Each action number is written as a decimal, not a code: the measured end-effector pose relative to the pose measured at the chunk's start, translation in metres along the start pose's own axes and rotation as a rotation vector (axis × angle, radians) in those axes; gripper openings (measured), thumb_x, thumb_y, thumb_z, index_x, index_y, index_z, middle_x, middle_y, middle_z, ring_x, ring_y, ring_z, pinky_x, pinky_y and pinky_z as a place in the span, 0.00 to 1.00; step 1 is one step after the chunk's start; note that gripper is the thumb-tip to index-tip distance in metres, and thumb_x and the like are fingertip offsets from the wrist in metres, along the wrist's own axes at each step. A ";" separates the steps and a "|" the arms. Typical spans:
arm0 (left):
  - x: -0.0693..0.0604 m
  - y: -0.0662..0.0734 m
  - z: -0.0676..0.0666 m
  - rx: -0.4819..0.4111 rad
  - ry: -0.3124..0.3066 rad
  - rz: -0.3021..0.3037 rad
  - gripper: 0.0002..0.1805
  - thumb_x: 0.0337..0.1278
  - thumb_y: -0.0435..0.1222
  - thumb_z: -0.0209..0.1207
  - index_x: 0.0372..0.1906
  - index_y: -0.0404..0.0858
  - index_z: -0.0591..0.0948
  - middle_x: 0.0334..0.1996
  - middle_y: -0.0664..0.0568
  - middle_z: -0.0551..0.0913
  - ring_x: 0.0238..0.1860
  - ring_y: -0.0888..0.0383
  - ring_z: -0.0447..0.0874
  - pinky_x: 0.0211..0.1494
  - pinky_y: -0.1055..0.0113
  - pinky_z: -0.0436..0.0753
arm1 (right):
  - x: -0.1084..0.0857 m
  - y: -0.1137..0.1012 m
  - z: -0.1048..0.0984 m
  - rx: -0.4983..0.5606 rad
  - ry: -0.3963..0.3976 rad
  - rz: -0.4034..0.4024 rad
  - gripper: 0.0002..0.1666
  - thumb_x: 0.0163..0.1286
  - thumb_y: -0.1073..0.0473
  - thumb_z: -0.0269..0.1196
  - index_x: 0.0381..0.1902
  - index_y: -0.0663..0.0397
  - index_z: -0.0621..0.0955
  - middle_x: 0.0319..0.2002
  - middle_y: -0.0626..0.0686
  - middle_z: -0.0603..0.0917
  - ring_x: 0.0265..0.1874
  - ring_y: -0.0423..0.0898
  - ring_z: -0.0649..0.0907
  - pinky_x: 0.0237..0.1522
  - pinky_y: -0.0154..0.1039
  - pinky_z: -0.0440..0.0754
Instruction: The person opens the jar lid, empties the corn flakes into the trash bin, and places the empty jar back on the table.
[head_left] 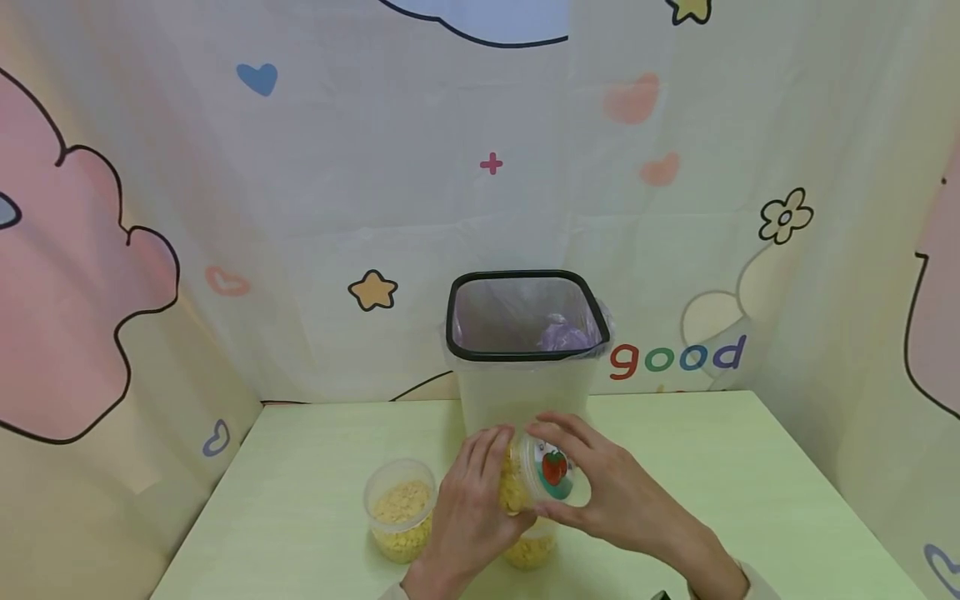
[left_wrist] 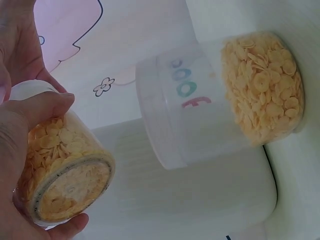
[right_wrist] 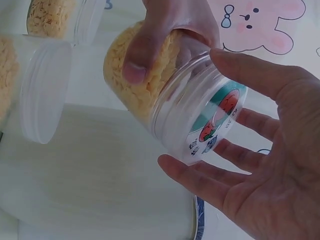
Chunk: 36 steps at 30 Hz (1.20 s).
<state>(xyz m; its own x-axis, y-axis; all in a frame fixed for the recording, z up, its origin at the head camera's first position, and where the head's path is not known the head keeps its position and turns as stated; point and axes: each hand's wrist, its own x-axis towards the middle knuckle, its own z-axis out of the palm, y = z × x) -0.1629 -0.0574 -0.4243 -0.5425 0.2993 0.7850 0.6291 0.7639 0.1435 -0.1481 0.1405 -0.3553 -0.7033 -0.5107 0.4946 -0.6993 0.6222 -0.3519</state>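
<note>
A clear plastic jar of pale yellow flakes (head_left: 513, 483) is held tilted above the table. My left hand (head_left: 471, 500) grips its body; in the left wrist view the thumb lies along its side and the round base (left_wrist: 72, 192) faces the camera. My right hand (head_left: 618, 492) holds the lid (right_wrist: 217, 119), with thumb and fingers spread around its rim. The lid carries a green label with red strawberry pictures and sits on the jar's mouth. A second jar of flakes (head_left: 402, 533) stands left of my left hand. Below the hands, a third jar (head_left: 531, 552) is partly hidden.
A white bin (head_left: 517, 387) with a black rim and a thin plastic liner stands behind the hands. The pale green table (head_left: 300, 483) extends to both sides. A printed curtain (head_left: 360, 167) closes off the back and sides.
</note>
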 end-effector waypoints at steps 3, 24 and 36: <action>0.000 0.000 0.000 -0.006 0.001 -0.010 0.54 0.22 0.49 0.81 0.64 0.38 0.71 0.56 0.51 0.78 0.57 0.55 0.77 0.58 0.64 0.82 | -0.001 0.001 -0.003 -0.013 0.001 -0.004 0.48 0.47 0.49 0.79 0.66 0.37 0.71 0.67 0.47 0.72 0.55 0.44 0.81 0.49 0.42 0.85; 0.001 -0.004 -0.003 -0.056 0.010 -0.063 0.56 0.22 0.52 0.81 0.65 0.38 0.69 0.59 0.51 0.76 0.59 0.55 0.76 0.58 0.64 0.82 | -0.025 0.034 -0.011 -0.080 0.012 0.151 0.50 0.50 0.50 0.78 0.70 0.32 0.68 0.68 0.46 0.70 0.51 0.46 0.84 0.49 0.49 0.85; 0.000 -0.006 -0.002 -0.079 0.000 -0.096 0.55 0.23 0.52 0.81 0.65 0.38 0.70 0.59 0.52 0.76 0.60 0.55 0.75 0.61 0.64 0.80 | -0.044 0.066 -0.003 -0.091 -0.029 0.269 0.47 0.50 0.48 0.77 0.68 0.38 0.71 0.65 0.53 0.73 0.50 0.51 0.84 0.47 0.54 0.85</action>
<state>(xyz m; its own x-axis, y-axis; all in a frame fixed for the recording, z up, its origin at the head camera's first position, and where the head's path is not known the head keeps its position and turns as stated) -0.1654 -0.0636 -0.4239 -0.6022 0.2271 0.7653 0.6161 0.7418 0.2647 -0.1633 0.2059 -0.3983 -0.8663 -0.3360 0.3697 -0.4737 0.7876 -0.3941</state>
